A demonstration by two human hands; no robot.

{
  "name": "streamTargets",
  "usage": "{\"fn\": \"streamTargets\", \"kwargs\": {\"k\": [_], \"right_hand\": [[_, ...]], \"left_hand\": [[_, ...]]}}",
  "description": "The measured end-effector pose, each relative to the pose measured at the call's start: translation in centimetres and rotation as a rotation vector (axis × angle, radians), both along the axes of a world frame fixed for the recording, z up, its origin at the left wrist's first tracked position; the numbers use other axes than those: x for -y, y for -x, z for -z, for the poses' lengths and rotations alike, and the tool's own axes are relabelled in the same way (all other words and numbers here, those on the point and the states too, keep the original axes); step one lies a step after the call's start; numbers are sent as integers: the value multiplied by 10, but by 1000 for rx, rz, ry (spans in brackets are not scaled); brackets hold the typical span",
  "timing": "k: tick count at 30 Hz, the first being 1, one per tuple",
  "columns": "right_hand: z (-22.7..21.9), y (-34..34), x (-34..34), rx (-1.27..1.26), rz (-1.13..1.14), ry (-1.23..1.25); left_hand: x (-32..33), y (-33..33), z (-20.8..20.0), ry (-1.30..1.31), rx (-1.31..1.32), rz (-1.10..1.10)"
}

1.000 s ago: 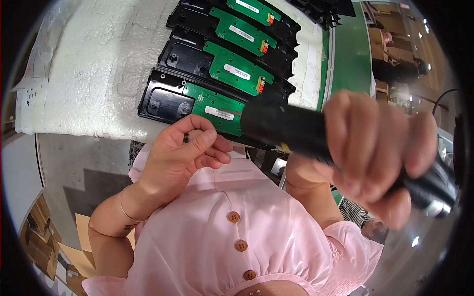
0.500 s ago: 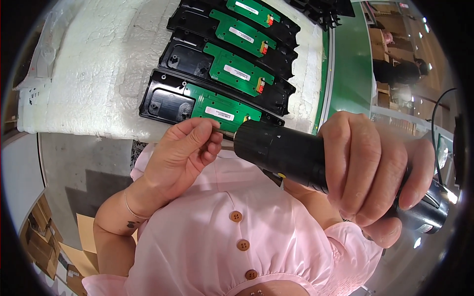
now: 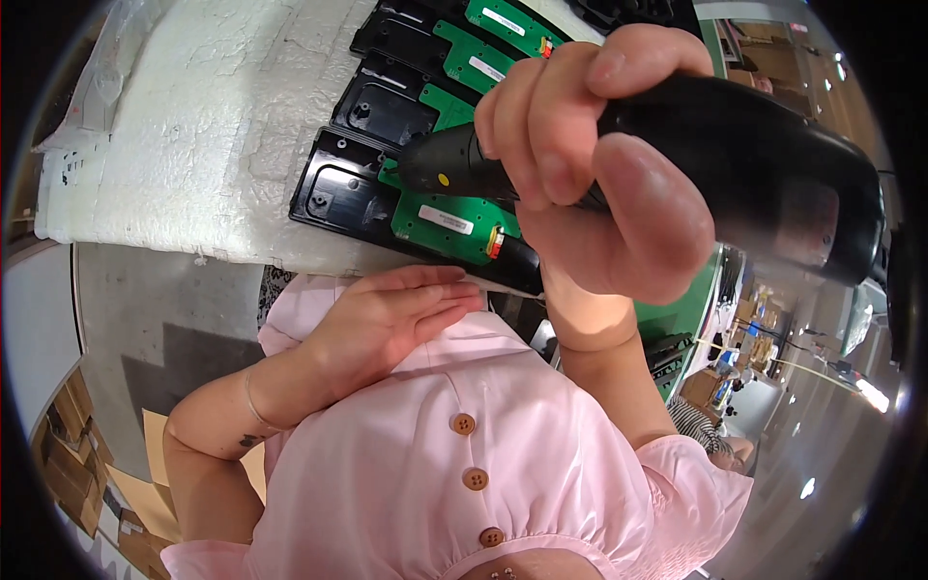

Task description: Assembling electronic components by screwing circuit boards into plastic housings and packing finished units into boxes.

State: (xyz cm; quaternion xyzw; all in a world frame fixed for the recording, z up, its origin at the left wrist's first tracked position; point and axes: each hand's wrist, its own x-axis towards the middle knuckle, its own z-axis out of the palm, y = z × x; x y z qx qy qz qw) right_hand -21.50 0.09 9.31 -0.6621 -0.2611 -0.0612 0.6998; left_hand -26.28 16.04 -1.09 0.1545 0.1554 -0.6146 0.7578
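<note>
My right hand [image 3: 599,164] is wrapped round a black electric screwdriver [image 3: 773,159], held above the nearest black plastic housing [image 3: 333,198]. The screwdriver's nose is over the upper left corner of the green circuit board [image 3: 449,242] in that housing; whether the bit touches a screw cannot be seen. This board bears a white label [image 3: 446,219] and a red-and-yellow connector [image 3: 495,242]. My left hand [image 3: 396,314] rests at the near table edge just below the housing, its fingers stretched out, and nothing shows in it.
More black housings [image 3: 372,101] with green boards lie in a row beyond the nearest one, partly behind my right hand. White foam sheeting [image 3: 213,126] covers the table. Another black part [image 3: 638,12] lies at the far right. A person in striped clothing [image 3: 698,425] is at the right.
My right hand has swung the screwdriver from the near table edge up and over the nearest board. My left fingers have left the screwdriver's bit and straightened out.
</note>
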Motion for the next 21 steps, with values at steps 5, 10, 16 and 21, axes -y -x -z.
{"fn": "streamTargets", "kwargs": {"k": [5,10,16,21], "right_hand": [[4,-8,1,58,24,31],[7,-9,-1,38,113,-81],[10,-11,-4,11,107,-77],[10,-16,-2,21,0,31]], "left_hand": [[24,-1,4,19,36,-44],[19,-12,-8,-14,150,83],[11,-14,-3,17,143,47],[12,-10,2,32,218,0]]}}
